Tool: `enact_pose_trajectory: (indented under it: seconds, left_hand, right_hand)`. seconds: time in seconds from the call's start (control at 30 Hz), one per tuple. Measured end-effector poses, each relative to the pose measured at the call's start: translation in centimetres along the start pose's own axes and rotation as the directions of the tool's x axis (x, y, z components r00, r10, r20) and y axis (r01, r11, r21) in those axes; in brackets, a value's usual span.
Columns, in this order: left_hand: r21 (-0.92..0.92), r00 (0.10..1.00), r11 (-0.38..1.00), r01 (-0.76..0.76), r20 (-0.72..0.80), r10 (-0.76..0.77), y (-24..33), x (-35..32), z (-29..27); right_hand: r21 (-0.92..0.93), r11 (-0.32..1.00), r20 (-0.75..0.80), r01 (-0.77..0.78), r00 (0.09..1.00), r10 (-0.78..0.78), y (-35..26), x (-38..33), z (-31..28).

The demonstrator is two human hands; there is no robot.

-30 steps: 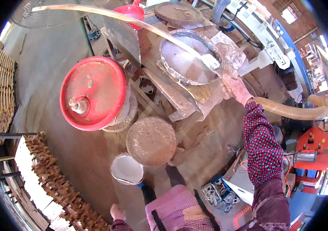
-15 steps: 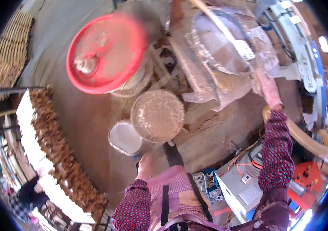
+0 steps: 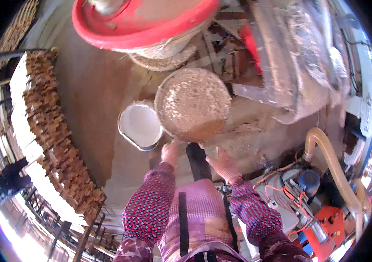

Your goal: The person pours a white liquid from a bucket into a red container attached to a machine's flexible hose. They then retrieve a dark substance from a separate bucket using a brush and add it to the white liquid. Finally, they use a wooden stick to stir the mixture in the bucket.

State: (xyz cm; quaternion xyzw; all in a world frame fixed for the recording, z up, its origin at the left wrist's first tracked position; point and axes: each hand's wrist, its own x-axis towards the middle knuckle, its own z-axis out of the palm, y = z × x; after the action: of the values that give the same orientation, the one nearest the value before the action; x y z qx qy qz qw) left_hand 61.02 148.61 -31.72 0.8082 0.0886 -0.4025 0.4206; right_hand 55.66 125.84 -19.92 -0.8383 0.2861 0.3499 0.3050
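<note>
A round container point(image 3: 193, 102) with a brown, dust-covered top stands in front of me; whether that is a lid or its contents I cannot tell. A white bucket point(image 3: 141, 124) with a thin wire handle is close against its left side. My left hand point(image 3: 169, 153) reaches to the near rim of the round container, beside the white bucket; its fingers point forward and their grip is unclear. My right hand point(image 3: 223, 164) is near the container's front right edge, fingers spread, nothing in them.
A large red-rimmed drum point(image 3: 151, 26) stands ahead. To the right is a plastic-draped machine part point(image 3: 301, 65). A tan hose point(image 3: 332, 161) curves beside red equipment point(image 3: 328, 231) and orange cords. Stacked brown-and-white pieces point(image 3: 52, 126) line the left.
My right hand has come back from the tub at the upper right, down to the round container. My left hand has moved forward to its rim. The view has shifted closer.
</note>
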Motion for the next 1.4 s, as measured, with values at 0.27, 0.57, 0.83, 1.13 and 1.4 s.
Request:
enact_pose_trajectory:
  seconds: [0.27, 0.57, 0.83, 1.13, 1.4]
  left_hand:
    - [-0.106, 0.989, 0.987, 0.125, -0.061, -0.132, 3.0, 3.2, 2.4]
    - [-0.870, 0.893, 0.385, 0.306, 0.123, -0.433, 9.5, -0.6, -0.2]
    - [-0.984, 0.986, 0.177, -0.010, -0.039, -0.162, 10.4, 0.4, -10.4]
    - [-0.996, 0.962, -0.084, 0.003, 0.026, -0.274, 4.9, -10.6, -16.4]
    - [-0.915, 0.876, 0.394, -0.090, -0.261, -0.405, -6.0, -13.4, -14.1]
  right_hand:
    - [-0.068, 0.969, 0.018, -0.238, 0.971, 0.240, 0.3, 9.0, 10.4]
    - [-0.294, 0.925, -0.329, 0.240, 0.883, -0.334, 5.0, 9.8, 14.5]
    - [0.458, 0.882, -0.221, -0.114, 0.946, 0.238, 3.6, 11.9, 11.2]
    - [0.970, -0.135, 0.215, -0.204, 0.974, 0.075, -3.3, 12.9, 4.2]
    - [0.844, 0.472, 0.096, -0.256, 0.937, 0.336, -8.5, 17.0, 2.9]
